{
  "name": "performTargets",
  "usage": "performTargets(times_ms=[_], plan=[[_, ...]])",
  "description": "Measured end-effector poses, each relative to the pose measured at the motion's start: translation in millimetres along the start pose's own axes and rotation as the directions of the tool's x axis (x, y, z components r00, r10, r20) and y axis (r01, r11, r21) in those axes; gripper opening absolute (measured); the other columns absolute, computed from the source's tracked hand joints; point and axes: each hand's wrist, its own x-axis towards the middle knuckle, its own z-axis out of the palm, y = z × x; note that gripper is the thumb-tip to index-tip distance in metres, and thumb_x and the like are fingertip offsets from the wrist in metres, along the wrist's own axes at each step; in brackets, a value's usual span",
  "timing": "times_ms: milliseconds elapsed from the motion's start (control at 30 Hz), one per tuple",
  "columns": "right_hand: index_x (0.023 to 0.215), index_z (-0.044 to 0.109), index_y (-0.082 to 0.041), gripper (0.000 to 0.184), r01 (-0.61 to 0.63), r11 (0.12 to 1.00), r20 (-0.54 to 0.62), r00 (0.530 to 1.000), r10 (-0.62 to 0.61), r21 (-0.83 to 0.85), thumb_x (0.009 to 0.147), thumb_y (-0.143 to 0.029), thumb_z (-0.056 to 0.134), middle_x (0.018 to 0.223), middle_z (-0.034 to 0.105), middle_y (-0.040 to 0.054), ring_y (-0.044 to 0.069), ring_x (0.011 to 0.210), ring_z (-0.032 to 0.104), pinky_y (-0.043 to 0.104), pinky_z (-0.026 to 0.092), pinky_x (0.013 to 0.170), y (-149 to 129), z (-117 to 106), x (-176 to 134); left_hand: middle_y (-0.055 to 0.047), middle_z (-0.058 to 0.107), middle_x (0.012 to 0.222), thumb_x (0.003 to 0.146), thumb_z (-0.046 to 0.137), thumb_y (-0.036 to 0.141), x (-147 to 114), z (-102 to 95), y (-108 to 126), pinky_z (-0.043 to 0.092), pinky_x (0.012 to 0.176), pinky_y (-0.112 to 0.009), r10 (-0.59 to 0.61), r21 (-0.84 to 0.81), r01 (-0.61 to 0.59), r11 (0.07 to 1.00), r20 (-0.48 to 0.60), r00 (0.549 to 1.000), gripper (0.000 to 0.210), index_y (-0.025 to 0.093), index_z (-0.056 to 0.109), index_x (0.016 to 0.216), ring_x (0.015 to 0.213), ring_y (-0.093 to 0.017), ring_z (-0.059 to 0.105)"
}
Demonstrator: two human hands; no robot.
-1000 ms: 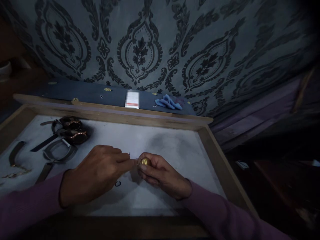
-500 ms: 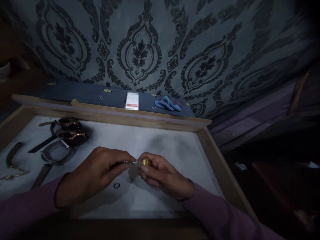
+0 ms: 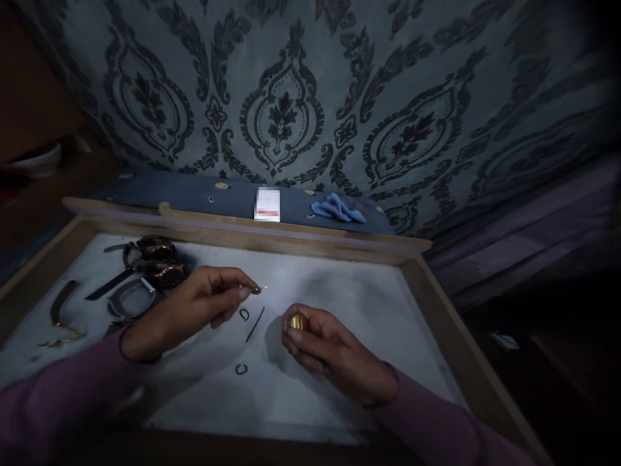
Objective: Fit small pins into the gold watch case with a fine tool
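Note:
My left hand [image 3: 213, 299] is closed in a pinch on a thin metal tool [image 3: 257, 290], whose bright tip points right, apart from my right hand. The tool's exact kind is too small to tell. Fingers curled, my right hand [image 3: 330, 349] grips a shiny gold-coloured round metal piece [image 3: 297, 322], its far side hidden by the palm. Between the hands a thin dark stick-like piece [image 3: 255, 325] and a small dark open ring [image 3: 244, 314] lie on the white tray bottom [image 3: 213, 408]. A second dark open ring [image 3: 241, 369] lies nearer me.
Dark watches [image 3: 162, 273] and loose straps [image 3: 109, 285] lie at the tray's left, with a gold chain-like piece [image 3: 63, 338]. The raised wooden rim [image 3: 460, 349] surrounds the work surface. Behind it are a blue cloth [image 3: 337, 208] and a white packet [image 3: 268, 206].
My left hand has drawn the tool away from the gold-coloured piece, up and left. The stick and another dark ring now show. My right hand keeps its grip; the whole view has shifted slightly.

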Motion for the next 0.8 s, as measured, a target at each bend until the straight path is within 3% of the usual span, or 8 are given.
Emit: performTargets(times_ms=[200,367,533,633,800], plan=[[0.074,0.047,-0.017,0.029,-0.020,1.000,-0.043,0.999,0.019,-0.018,0.085,-0.037,0.065,0.063,0.045,-0.0061,0.003,0.044,0.024,0.021,0.012,0.042,-1.6,0.0,1.8,0.007,0.046,0.051,0.080,0.063,0.037,0.9,-20.5,0.9,0.025,0.041,-0.017,-0.036,-0.153,0.019,0.988,-0.114,0.993,0.027,0.012,0.063,0.090,0.042,-0.005,0.036],[0.075,0.049,-0.016,0.033,-0.049,0.999,-0.078,0.996,0.048,-0.006,0.082,-0.043,0.067,0.065,0.046,-0.0049,0.003,0.045,0.026,0.021,0.012,0.042,-0.5,-2.1,2.4,0.004,0.056,0.060,0.077,0.066,0.034,3.8,-22.8,-11.4,0.027,0.041,-0.017,-0.208,-0.304,0.180,0.935,-0.062,0.976,0.026,0.013,0.059,0.091,0.043,-0.005,0.046],[0.071,0.050,-0.016,0.027,-0.061,0.998,-0.134,0.989,0.061,0.007,0.080,-0.035,0.067,0.067,0.048,-0.0033,0.002,0.044,0.029,0.021,0.014,0.041,-1.6,-2.2,4.7,0.000,0.063,0.068,0.077,0.067,0.030,7.5,-27.7,-19.0,0.038,0.048,-0.019,-0.237,-0.378,0.214,0.901,-0.014,0.972,0.026,0.013,0.056,0.093,0.054,-0.010,0.059],[0.072,0.052,-0.015,0.019,-0.029,0.998,-0.150,0.988,0.037,0.055,0.075,-0.026,0.068,0.068,0.053,-0.0017,0.004,0.044,0.034,0.020,0.016,0.040,-1.5,-1.8,6.7,-0.001,0.063,0.070,0.076,0.067,0.030,8.9,-29.9,-20.6,0.041,0.052,-0.021,-0.240,-0.312,0.218,0.925,-0.035,0.970,0.026,0.014,0.054,0.091,0.058,-0.011,0.061],[0.078,0.055,-0.015,0.016,0.006,0.988,-0.143,0.990,0.016,0.152,0.075,-0.022,0.069,0.074,0.059,0.0011,0.005,0.048,0.042,0.019,0.023,0.041,1.4,-3.8,7.4,-0.001,0.062,0.070,0.079,0.062,0.038,11.3,-28.2,-27.2,0.043,0.053,-0.023,-0.148,0.000,0.148,0.989,0.001,0.989,0.025,0.015,0.054,0.087,0.057,-0.012,0.058]])
